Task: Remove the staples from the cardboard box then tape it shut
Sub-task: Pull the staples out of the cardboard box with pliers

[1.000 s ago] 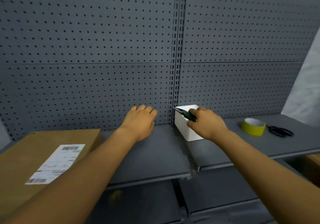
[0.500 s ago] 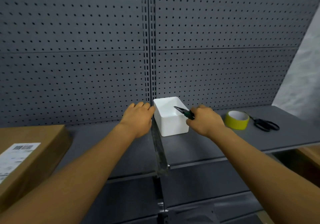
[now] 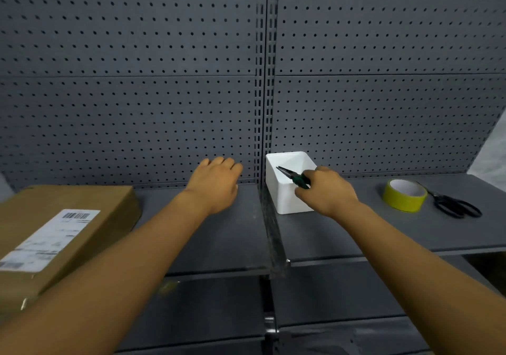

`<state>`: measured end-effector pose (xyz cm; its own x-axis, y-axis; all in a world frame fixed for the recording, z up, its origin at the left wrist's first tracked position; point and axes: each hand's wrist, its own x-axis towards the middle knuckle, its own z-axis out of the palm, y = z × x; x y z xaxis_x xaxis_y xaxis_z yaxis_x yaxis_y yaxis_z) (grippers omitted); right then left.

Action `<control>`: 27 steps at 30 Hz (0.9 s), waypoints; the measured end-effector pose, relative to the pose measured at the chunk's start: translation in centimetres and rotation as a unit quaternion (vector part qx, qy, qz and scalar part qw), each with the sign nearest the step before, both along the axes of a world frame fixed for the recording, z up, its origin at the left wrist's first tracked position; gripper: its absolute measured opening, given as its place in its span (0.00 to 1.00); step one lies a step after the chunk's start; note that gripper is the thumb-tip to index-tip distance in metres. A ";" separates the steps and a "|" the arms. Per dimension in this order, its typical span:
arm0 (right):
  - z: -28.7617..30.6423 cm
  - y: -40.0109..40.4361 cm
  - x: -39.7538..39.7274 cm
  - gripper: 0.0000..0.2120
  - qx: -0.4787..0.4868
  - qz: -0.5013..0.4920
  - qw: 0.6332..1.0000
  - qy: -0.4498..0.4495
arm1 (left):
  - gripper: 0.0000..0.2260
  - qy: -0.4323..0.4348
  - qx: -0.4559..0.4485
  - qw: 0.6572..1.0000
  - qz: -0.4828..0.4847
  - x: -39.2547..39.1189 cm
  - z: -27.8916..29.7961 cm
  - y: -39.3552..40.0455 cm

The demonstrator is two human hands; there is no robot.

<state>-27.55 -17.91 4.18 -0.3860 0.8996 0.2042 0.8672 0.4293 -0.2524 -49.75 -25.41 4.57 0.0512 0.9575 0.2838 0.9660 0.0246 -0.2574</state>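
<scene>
The right hand (image 3: 327,191) grips a pair of green-handled pliers (image 3: 294,176), its fingers (image 3: 310,175) curled round the handles, and the dark pointed nose reaches over the open top of a white bin (image 3: 284,201). The bin stands on the grey shelf (image 3: 227,234), just right of the upright post that divides the pegboard back wall (image 3: 131,80). The left hand (image 3: 215,180) hovers palm down over the shelf left of that post, fingers relaxed and close together, holding nothing. The cardboard box (image 3: 90,204) lies closed at the far left of the shelf, well apart from both hands, with a white shipping label (image 3: 52,239) on its top face. To the right of the bin, a roll of yellow tape (image 3: 404,195) lies flat on the shelf, and black scissors (image 3: 454,205) lie just beside it on its right.
</scene>
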 end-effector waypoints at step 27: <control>-0.3 -21.5 -28.4 0.13 -0.013 0.117 0.993 0.031 | 0.18 -0.058 -0.037 0.986 0.151 -31.2 0.3 -25.7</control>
